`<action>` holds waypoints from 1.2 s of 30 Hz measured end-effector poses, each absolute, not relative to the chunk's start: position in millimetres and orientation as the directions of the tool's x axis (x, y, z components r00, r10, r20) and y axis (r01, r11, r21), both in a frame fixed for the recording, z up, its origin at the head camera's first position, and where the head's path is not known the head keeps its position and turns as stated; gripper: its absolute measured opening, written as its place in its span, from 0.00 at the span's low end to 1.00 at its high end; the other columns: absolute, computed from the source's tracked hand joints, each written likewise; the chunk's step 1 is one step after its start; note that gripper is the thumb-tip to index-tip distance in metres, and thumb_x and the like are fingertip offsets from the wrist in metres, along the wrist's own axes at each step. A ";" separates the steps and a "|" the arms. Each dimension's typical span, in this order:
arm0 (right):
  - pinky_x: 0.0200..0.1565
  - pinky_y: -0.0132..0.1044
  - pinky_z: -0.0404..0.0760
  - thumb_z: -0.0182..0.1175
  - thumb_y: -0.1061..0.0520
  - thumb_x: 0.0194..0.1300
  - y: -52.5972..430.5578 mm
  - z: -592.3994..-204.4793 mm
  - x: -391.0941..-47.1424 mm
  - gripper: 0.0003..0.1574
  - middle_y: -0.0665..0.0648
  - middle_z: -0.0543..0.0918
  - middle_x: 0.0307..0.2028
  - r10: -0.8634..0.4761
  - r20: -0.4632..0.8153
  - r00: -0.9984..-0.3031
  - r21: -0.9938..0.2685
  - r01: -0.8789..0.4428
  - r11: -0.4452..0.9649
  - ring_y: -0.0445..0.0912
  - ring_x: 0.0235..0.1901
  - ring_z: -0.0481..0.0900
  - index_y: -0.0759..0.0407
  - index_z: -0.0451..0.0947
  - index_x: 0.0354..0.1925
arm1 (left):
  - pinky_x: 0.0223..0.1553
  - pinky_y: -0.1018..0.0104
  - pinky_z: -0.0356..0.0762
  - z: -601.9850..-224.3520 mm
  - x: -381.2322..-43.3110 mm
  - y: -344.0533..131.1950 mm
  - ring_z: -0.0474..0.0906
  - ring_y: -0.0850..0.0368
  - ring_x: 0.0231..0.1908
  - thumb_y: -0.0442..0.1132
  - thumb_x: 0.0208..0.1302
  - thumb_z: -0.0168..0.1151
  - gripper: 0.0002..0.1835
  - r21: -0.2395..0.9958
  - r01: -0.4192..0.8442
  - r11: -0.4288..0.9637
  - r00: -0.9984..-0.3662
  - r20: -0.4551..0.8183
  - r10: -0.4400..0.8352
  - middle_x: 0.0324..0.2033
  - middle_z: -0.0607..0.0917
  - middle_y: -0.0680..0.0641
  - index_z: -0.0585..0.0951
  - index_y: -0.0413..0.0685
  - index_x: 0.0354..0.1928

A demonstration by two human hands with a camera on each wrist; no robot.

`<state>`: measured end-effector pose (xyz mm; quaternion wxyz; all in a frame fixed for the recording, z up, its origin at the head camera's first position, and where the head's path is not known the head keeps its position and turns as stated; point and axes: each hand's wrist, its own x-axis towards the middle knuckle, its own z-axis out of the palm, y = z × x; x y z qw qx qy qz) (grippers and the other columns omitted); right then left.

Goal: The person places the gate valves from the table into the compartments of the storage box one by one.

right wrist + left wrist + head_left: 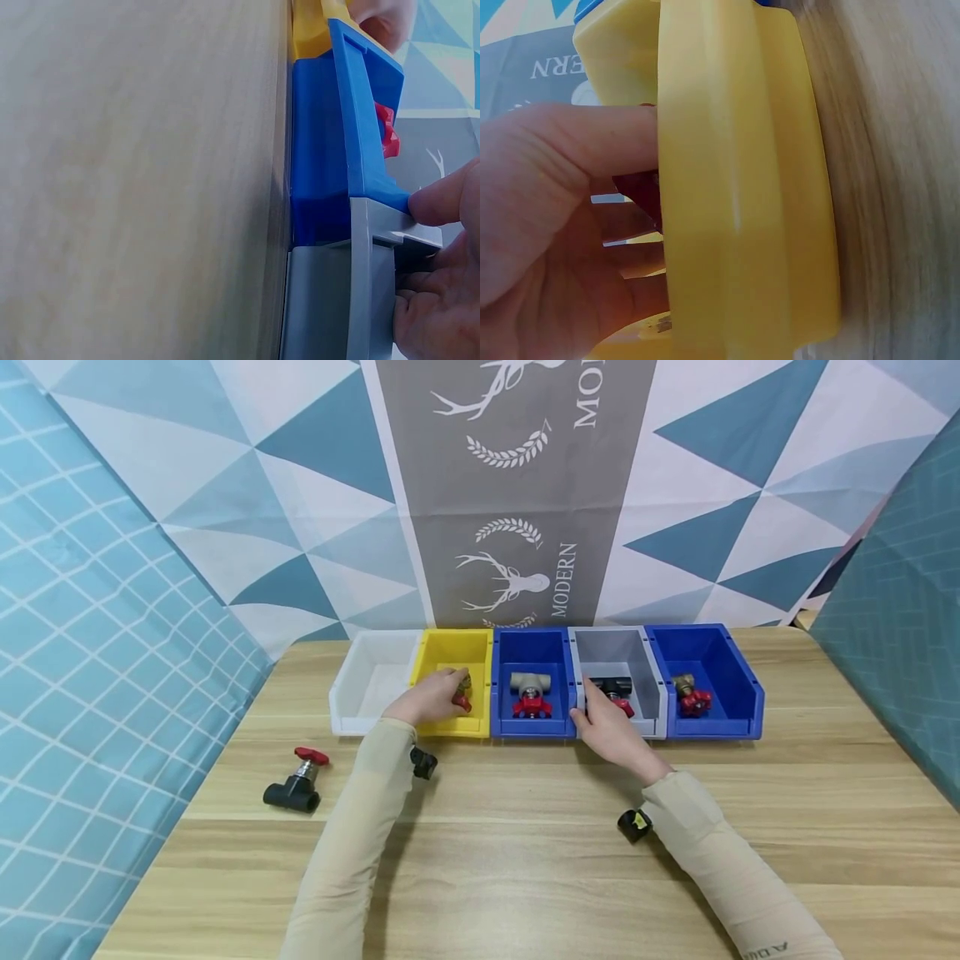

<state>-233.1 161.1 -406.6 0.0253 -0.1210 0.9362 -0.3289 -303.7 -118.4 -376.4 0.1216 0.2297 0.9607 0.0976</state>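
Observation:
My left hand (435, 695) reaches into the yellow bin (457, 643), its thumb and fingers around a brass valve with a red handle (462, 700). In the left wrist view the bin's front wall hides the fingertips and most of the valve. My right hand (611, 727) pinches the adjoining side walls of the grey bin (656, 693) and the middle blue bin (497, 693), thumb on the blue side, fingers inside the grey. A black valve with a red handle (613, 685) lies in the grey bin, close to those fingers. The middle blue bin holds a grey valve with a red handle (531, 693).
A white bin (375, 681) stands at the row's left end. At the right end, a blue bin (738, 693) contains a brass valve with a red handle (690, 695). Another black valve with a red handle (294, 789) lies on the wooden table (510, 877), front left.

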 end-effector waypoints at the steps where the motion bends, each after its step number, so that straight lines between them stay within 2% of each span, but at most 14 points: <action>1: 0.65 0.55 0.51 0.44 0.55 0.69 161.1 -406.7 -232.9 0.40 0.69 0.47 0.68 -0.243 0.033 -0.969 -0.622 -0.210 0.754 0.61 0.67 0.49 0.71 0.39 0.68 | 0.62 0.54 0.62 -376.7 -303.9 -118.1 0.67 0.46 0.55 0.43 0.57 0.62 0.38 0.247 0.418 0.874 -0.864 -0.190 0.466 0.57 0.70 0.37 0.58 0.37 0.66; 11: 0.65 0.54 0.52 0.44 0.55 0.69 160.8 -406.9 -232.4 0.39 0.69 0.47 0.68 -0.245 0.040 -0.969 -0.622 -0.216 0.753 0.60 0.67 0.49 0.71 0.39 0.68 | 0.63 0.54 0.60 -382.9 -306.7 -116.4 0.63 0.43 0.61 0.38 0.60 0.58 0.35 0.206 0.445 0.872 -0.849 -0.214 0.484 0.62 0.66 0.36 0.56 0.37 0.67; 17: 0.65 0.54 0.52 0.44 0.55 0.69 161.0 -407.0 -233.2 0.39 0.69 0.47 0.68 -0.244 0.045 -0.969 -0.623 -0.218 0.751 0.60 0.67 0.49 0.71 0.39 0.68 | 0.64 0.54 0.58 -383.3 -307.1 -114.5 0.61 0.44 0.62 0.40 0.61 0.58 0.36 0.185 0.439 0.879 -0.850 -0.231 0.473 0.63 0.64 0.37 0.55 0.40 0.68; 27: 0.65 0.54 0.51 0.44 0.55 0.69 162.0 -407.6 -234.2 0.39 0.69 0.48 0.68 -0.243 0.049 -0.969 -0.622 -0.220 0.751 0.60 0.67 0.49 0.71 0.40 0.68 | 0.64 0.54 0.59 -381.8 -307.5 -113.2 0.62 0.45 0.62 0.38 0.62 0.56 0.32 0.193 0.431 0.882 -0.845 -0.257 0.469 0.62 0.66 0.38 0.59 0.42 0.67; 36: 0.65 0.54 0.52 0.44 0.55 0.69 161.0 -409.4 -234.4 0.39 0.68 0.48 0.69 -0.233 0.045 -0.971 -0.627 -0.209 0.751 0.60 0.67 0.49 0.69 0.39 0.69 | 0.65 0.54 0.57 -378.2 -305.5 -111.6 0.61 0.45 0.62 0.36 0.62 0.55 0.32 0.193 0.419 0.887 -0.840 -0.287 0.459 0.63 0.65 0.38 0.58 0.41 0.67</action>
